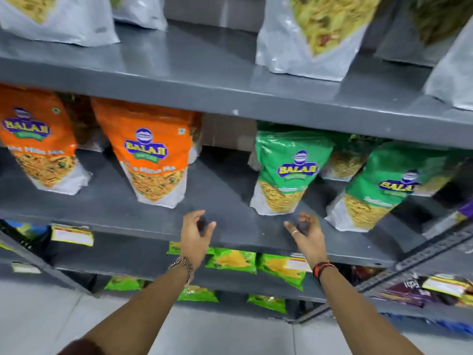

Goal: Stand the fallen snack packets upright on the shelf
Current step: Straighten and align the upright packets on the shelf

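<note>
Two orange snack packets stand upright on the grey middle shelf (225, 196), one at the far left (38, 142) and one (151, 152) left of centre. Two green packets stand to the right, one (286, 170) near the centre and one (384, 188) leaning a little further right. My left hand (195, 233) and my right hand (305, 233) hover at the shelf's front edge, in the gap between the orange and green packets. Both hands hold nothing, with fingers loosely curled and apart.
The shelf above (204, 73) carries white packets (314, 34). The shelf below holds flat-lying small green packets (233, 261) and a yellow packet (73, 234). Another rack with dark packets (419, 290) stands at the lower right. Grey floor (38, 324) lies beneath.
</note>
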Demonstrator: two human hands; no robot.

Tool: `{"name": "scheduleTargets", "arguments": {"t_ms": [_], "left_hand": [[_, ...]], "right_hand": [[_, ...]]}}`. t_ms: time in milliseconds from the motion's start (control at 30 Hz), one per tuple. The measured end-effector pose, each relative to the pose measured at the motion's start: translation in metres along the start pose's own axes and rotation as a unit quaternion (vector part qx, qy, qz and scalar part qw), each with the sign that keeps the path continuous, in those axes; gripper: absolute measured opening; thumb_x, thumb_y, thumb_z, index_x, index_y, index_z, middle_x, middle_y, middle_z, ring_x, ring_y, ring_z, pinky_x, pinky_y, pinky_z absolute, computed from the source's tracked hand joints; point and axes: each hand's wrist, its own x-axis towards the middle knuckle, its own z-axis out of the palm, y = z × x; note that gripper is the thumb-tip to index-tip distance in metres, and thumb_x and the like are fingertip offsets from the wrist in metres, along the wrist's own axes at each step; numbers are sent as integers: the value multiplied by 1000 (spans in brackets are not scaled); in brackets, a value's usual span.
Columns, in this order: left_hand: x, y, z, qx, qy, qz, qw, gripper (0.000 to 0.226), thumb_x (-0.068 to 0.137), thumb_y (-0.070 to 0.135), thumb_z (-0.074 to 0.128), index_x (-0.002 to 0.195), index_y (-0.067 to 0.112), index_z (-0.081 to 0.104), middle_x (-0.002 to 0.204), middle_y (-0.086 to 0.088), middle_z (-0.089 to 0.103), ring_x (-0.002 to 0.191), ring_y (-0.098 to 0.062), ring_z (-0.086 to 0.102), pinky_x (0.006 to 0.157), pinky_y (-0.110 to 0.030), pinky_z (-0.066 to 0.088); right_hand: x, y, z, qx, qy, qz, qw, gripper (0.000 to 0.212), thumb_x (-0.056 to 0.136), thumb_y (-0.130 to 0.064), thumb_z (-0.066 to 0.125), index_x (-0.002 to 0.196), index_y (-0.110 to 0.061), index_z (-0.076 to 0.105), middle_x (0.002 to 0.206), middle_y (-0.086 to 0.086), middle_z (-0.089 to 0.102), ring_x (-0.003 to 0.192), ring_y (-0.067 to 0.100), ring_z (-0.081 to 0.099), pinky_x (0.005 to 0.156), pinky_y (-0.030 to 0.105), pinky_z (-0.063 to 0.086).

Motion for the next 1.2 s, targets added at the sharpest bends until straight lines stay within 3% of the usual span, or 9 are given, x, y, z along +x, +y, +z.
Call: {"name": "scheduleTargets", "arguments": {"t_ms": [67, 200, 300, 367, 433, 600, 767, 1033, 1200], "left_hand": [[0, 19, 29, 1, -45, -14, 999, 48, 80, 10, 68, 123, 0, 49, 123, -18, 55, 114, -26, 54, 100, -33, 43], [9, 59, 81, 3, -126, -9, 992, 70, 76, 15, 74, 135, 2, 39, 143, -10, 44, 133, -24, 43, 103, -21, 33], [20, 88, 101, -21, -173, 2, 985, 87, 68, 21, 80, 140, 12, 32, 140, 10, 45, 127, 4, 43, 106, -20, 38], [28, 101, 109, -59, -189, 38, 979, 88, 63, 16, 83, 136, 18, 34, 122, 23, 52, 105, 25, 50, 86, -4, 46], [33, 110, 114, -74, -185, 33, 979, 92, 60, 18, 85, 136, 18, 35, 119, 18, 58, 105, 18, 55, 84, -3, 45], [43, 112, 110, -98, -172, -7, 980, 73, 60, 27, 84, 125, 19, 51, 122, 1, 66, 112, -15, 62, 94, -37, 53], [53, 113, 100, -107, -195, -11, 975, 53, 69, 18, 78, 117, 16, 56, 114, -3, 68, 102, -13, 65, 82, -25, 56], [64, 111, 85, -116, -237, -1, 965, 39, 74, 11, 73, 110, 16, 59, 100, 2, 69, 78, 9, 67, 66, -8, 52], [71, 121, 73, -170, -134, 31, 976, 23, 76, 4, 70, 94, 18, 63, 96, 2, 69, 78, 8, 68, 71, -10, 53]], "right_hand": [[16, -1, -15, 12, -37, 8, 999, 53, 76, -19, 73, 120, -6, 46, 108, 3, 49, 97, 17, 49, 92, 35, 44], [54, -8, -38, -9, -127, -21, 992, 83, 75, -21, 74, 142, -9, 26, 136, 5, 41, 125, 20, 42, 102, 26, 34], [76, -17, -37, 64, -186, -21, 980, 100, 69, -4, 78, 146, -10, 15, 152, 8, 27, 138, 22, 29, 113, 40, 31], [85, -17, -32, 56, -205, -43, 976, 104, 66, -2, 80, 146, -10, 15, 143, 3, 34, 130, 15, 33, 109, 32, 32], [89, -16, -29, 59, -205, -40, 976, 98, 65, -1, 80, 142, -10, 21, 129, 0, 42, 120, 13, 40, 99, 28, 37], [85, -6, -30, 77, -179, -10, 981, 69, 64, -12, 82, 119, -16, 41, 98, -12, 55, 94, 14, 59, 77, 25, 51], [70, -4, -26, 65, -131, -34, 989, 57, 62, -23, 84, 101, -26, 42, 88, -21, 55, 80, -6, 56, 55, 0, 46], [58, -26, -24, 141, -117, -71, 980, 63, 75, -1, 71, 129, -5, 40, 124, 5, 54, 116, 20, 53, 94, 27, 50], [61, -53, -42, 247, -51, -56, 966, 40, 89, -4, 54, 128, -5, 46, 121, 4, 58, 107, 16, 57, 98, 33, 46]]}}
